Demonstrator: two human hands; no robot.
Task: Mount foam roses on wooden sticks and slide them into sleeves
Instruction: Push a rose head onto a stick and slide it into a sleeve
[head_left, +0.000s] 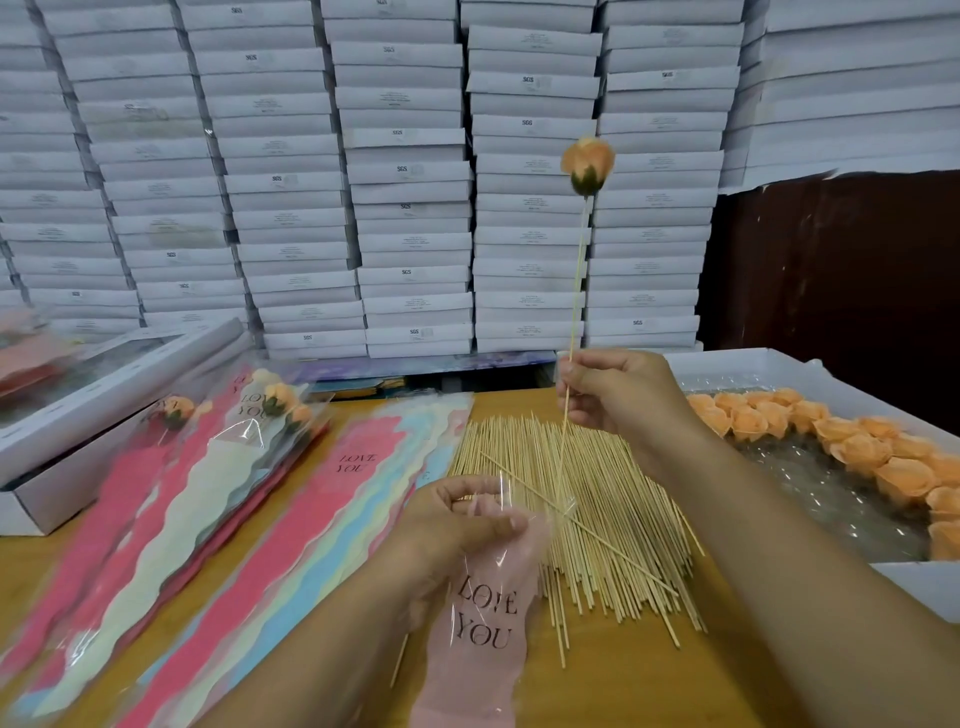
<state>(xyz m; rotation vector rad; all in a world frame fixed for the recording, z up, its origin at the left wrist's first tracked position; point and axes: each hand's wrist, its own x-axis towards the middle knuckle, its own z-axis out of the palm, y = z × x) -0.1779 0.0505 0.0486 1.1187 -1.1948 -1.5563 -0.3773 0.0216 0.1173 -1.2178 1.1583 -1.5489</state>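
My right hand (621, 389) pinches a thin wooden stick (576, 312) held upright, with an orange foam rose (587, 163) mounted on its top end. The stick's lower tip reaches the clear mouth of a pink "LOVE YOU" sleeve (483, 618). My left hand (457, 519) holds the top of that sleeve between thumb and fingers, above the wooden table (649, 691). A loose pile of wooden sticks (602, 509) lies under both hands.
A white box (753, 369) with several orange foam roses (857, 452) stands at the right. Fanned empty sleeves (291, 525) lie at centre left, and filled sleeves with roses (270, 405) lie beside white boxes (78, 415) at the left. Stacked white boxes (410, 182) form the back wall.
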